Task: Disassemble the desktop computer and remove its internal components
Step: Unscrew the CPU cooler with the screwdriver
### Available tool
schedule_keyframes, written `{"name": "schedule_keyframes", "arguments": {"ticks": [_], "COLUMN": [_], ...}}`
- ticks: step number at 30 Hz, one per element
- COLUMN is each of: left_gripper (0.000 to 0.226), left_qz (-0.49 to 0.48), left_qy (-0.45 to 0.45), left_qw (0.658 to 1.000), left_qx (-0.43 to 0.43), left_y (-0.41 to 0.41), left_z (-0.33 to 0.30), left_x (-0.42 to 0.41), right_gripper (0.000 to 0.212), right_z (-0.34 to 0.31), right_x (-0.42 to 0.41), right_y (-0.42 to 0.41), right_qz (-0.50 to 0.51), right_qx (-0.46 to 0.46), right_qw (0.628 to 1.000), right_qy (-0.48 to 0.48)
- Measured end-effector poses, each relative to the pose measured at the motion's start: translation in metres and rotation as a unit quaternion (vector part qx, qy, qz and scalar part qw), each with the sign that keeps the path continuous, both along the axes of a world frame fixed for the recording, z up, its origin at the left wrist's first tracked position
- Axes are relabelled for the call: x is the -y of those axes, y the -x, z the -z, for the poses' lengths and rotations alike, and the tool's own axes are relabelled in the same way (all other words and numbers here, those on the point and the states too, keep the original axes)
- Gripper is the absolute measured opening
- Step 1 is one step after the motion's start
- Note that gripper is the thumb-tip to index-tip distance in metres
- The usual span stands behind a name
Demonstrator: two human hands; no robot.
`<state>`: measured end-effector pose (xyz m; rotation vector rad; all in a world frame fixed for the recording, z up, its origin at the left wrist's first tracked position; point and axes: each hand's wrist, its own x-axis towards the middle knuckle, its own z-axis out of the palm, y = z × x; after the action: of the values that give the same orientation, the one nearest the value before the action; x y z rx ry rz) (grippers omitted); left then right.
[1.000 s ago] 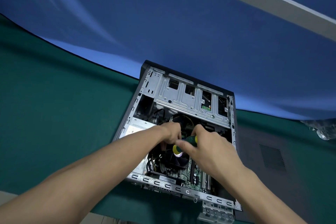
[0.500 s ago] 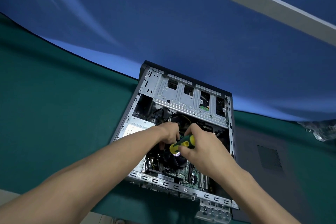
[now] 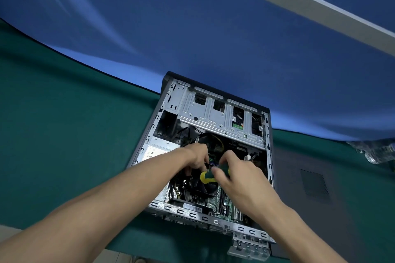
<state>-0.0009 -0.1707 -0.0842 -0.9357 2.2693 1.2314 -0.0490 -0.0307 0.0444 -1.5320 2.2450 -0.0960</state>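
**Both hands deep in the open computer case**

The desktop computer [image 3: 215, 151] lies on its side on the green surface [image 3: 64, 134], a little right of the middle, its open side facing up. At its far end sits a silver metal drive cage [image 3: 215, 117]; at the left edge a grey power supply [image 3: 156, 151] with a white label; along the near right the green motherboard [image 3: 222, 205]. A black cooler fan [image 3: 203, 186] sits low in the middle of the case, just under the hands.

The right hand [image 3: 239, 177] is wrapped around a screwdriver [image 3: 210, 175] with a yellow and green handle, its yellow butt end pointing left towards the near side; the shaft and tip are hidden. The left hand [image 3: 197, 158] reaches in from the left, fingers curled down just above the fan, close beside the screwdriver handle; whether it grips anything I cannot tell.

To the right of the case a dark grey side panel [image 3: 314, 186] with a vent grille lies flat on the surface. Some crumpled clear plastic [image 3: 376, 151] sits at the far right edge. A blue cloth backdrop [image 3: 192, 28] rises behind
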Motion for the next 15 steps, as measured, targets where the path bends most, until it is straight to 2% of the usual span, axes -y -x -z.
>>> {"name": "schedule_keyframes", "arguments": {"ticks": [1,3,5,7,8,11,13,15], "left_gripper": [0.028,0.024,0.018,0.011,0.01,0.017,0.02,0.018], "left_qz": [-0.003,-0.007,-0.004,0.001,0.002,-0.004,0.004,0.003], "left_qy": [0.0,0.003,0.007,0.008,0.009,0.024,0.031,0.012], "left_qw": [1.0,1.0,1.0,1.0,1.0,1.0,1.0,1.0], "left_qx": [-0.001,-0.003,-0.004,-0.005,-0.003,-0.001,-0.002,-0.003], "left_y": [-0.0002,-0.0007,-0.001,-0.0013,-0.0014,-0.0012,-0.0007,-0.0011], "left_z": [-0.0006,-0.0012,-0.0021,-0.0023,-0.0023,-0.0036,-0.0032,-0.0034], "left_x": [0.0001,-0.0001,-0.0011,-0.0019,-0.0016,-0.0015,-0.0016,-0.0019], "right_gripper": [0.019,0.022,0.033,0.048,0.047,0.023,0.023,0.031], "right_z": [-0.0004,-0.002,-0.0013,-0.0011,-0.0009,-0.0011,-0.0014,-0.0014], "right_x": [0.0,0.0011,0.0014,0.002,0.0029,0.0049,0.0047,0.0046], "right_y": [0.0002,0.0002,-0.0009,-0.002,-0.0021,-0.0033,-0.0065,-0.0083], "right_qz": [-0.006,0.008,0.038,0.043,0.038,0.013,0.002,0.018], "right_qx": [0.012,0.04,0.03,-0.017,-0.02,0.045,0.045,0.003], "right_qw": [1.0,0.999,0.999,0.999,0.999,0.999,0.999,1.0], "right_qy": [0.008,0.014,0.011,-0.002,-0.003,0.0,-0.007,-0.004]}}
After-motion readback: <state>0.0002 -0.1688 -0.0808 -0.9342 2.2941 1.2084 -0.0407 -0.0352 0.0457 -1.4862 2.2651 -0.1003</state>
